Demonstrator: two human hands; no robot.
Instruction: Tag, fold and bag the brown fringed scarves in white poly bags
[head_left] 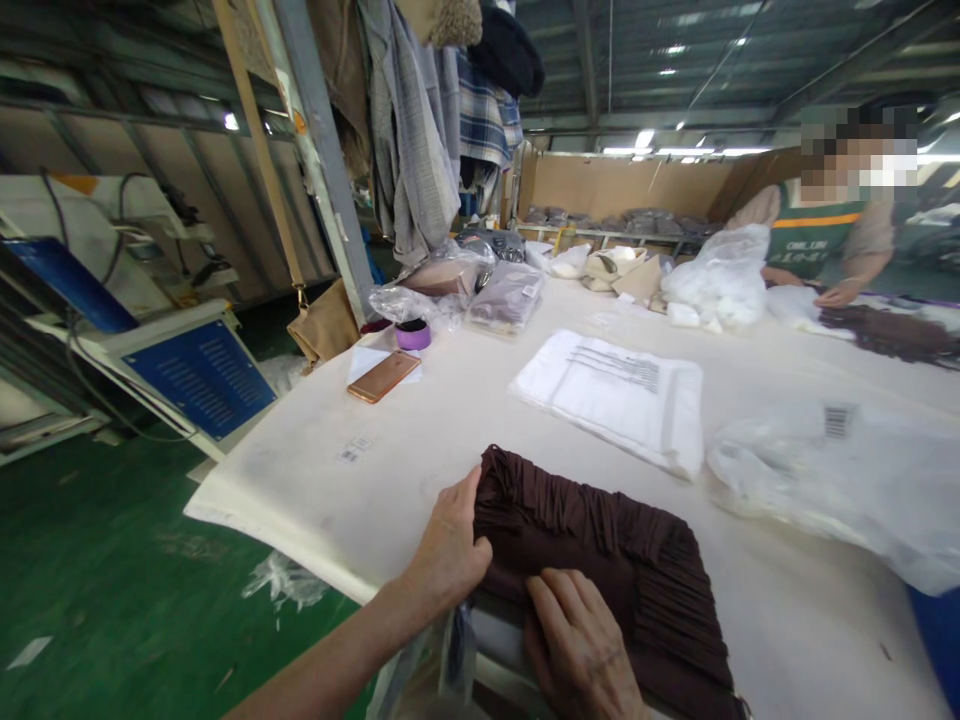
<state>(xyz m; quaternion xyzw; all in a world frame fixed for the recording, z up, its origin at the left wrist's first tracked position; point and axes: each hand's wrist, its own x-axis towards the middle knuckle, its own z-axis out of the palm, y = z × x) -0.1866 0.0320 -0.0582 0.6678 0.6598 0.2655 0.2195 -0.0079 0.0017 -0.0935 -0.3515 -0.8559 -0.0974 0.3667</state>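
Note:
A dark brown fringed bag lies on the white table at my front, its strips folded along the far and right sides. A bit of metal shows at its lower right corner. My left hand grips the bag's left end, thumb on the near side and fingers at the edge. Across the near part of the bag, my right hand rests with fingers bent and together, holding its near edge; the thumb is mostly hidden. Clear plastic hangs at the table's front edge below my hands.
Beyond the bag lie a stack of printed white plastic bags and, rightward, loose clear plastic. A phone and purple tape roll sit left. A co-worker stands across the table. A metal post rises left.

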